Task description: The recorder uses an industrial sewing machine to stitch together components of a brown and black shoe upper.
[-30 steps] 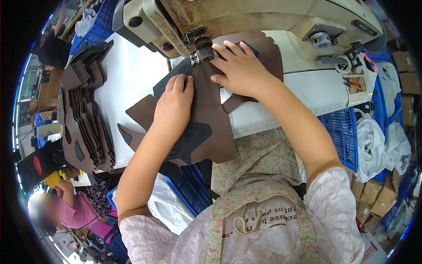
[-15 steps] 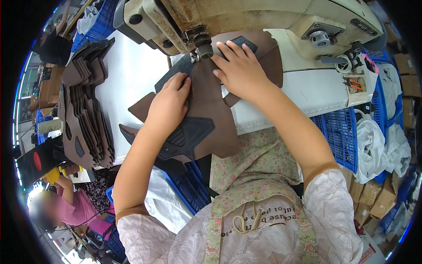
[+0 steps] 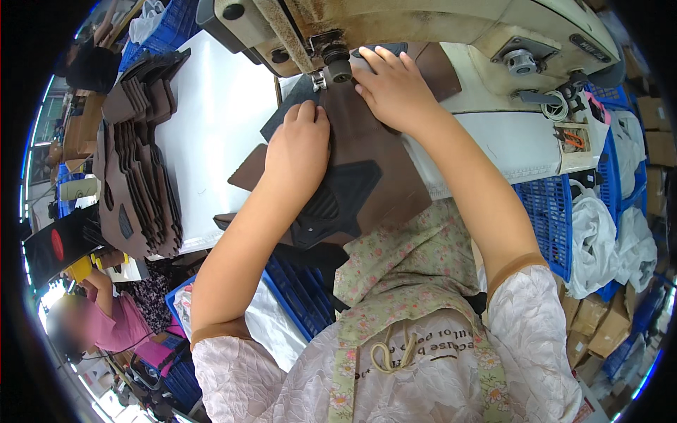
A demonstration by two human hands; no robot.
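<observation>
A brown leather-like piece (image 3: 391, 169) with dark patches sewn or laid on it sits under the presser foot (image 3: 319, 80) of a sewing machine (image 3: 451, 25). Just left of the foot, my left hand (image 3: 300, 144) has its fingers bent and pressed together on the piece, beside a dark patch (image 3: 335, 197); its fingertips are partly hidden. My right hand (image 3: 395, 92) lies flat to the right of the needle area, fingers spread over the far part of the piece. The near end of the piece hangs over the table edge against my apron.
A stack of similar brown pieces (image 3: 130, 190) lies on the white table (image 3: 204, 127) at the left. Blue crates (image 3: 546, 218) and white bags (image 3: 592, 240) stand at the right, with cartons beyond. Another person in pink (image 3: 127, 324) is at the lower left.
The brown piece has turned and shifted right, its near end swinging rightward. My left hand has moved right and slightly away; my right hand has slid farther away and right.
</observation>
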